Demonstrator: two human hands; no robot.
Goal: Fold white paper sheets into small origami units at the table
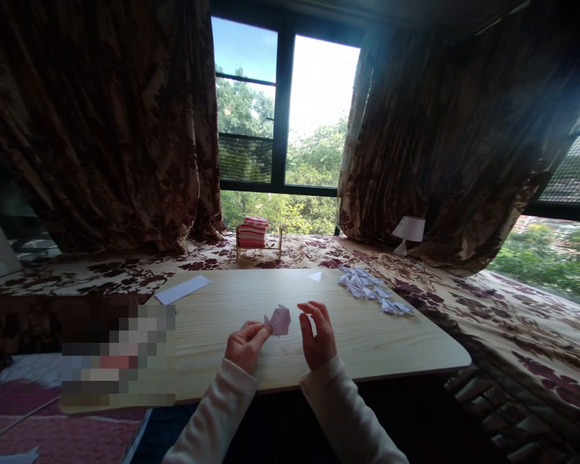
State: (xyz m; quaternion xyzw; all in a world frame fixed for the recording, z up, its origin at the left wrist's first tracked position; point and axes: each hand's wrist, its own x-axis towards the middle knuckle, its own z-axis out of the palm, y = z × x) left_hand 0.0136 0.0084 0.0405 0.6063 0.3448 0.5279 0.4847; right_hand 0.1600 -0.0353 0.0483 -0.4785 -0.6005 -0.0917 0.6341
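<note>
Between thumb and fingers, my left hand pinches a small folded paper piece, pale lilac with pointed corners, above the table. To the right of it, my right hand is raised with thumb and fingers apart and nothing between them; a small gap separates it from the paper. A pile of folded white paper pieces lies at the table's right rear. One more small white paper triangle rests near the back edge, and a stack of white paper strips lies at the left rear.
The light wooden table stands against a window seat with a floral cover. On the seat are a small rack with folded red-striped cloths and a white lamp. A blurred-out patch covers the table's left end.
</note>
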